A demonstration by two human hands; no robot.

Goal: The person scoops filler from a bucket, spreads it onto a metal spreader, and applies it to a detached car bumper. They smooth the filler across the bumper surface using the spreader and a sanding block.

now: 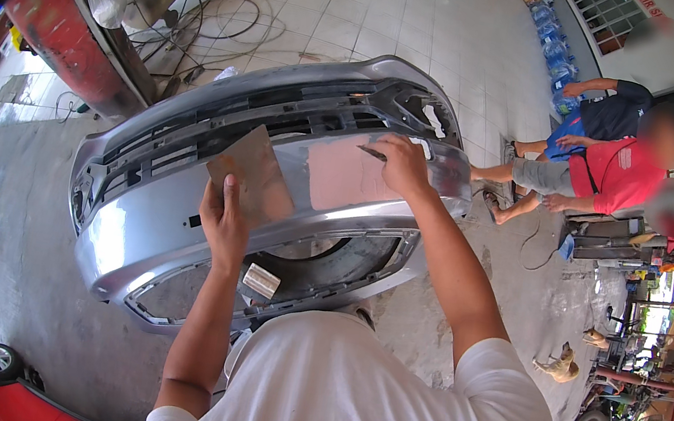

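Observation:
A silver-grey car bumper (159,222) lies across the space before me, with a patch of pink filler (340,180) on its upper face. My left hand (223,219) is closed on the near edge of a thin brown board (259,176), its thumb lying on top. The board is tilted over the bumper, left of the filler. At the patch's upper right edge, my right hand (404,166) grips a small dark putty spreader (372,153). Part of the spreader is hidden by my fingers, and I cannot tell whether it touches the surface.
A tyre (351,261) lies under the bumper, and a pale ribbed block or can (261,281) sits near my left forearm. Hoses (239,23) coil beside a red pillar (63,22). Two people (616,171) sit at the right; a dog (564,365) lies below them. A red car (33,400) is lower left.

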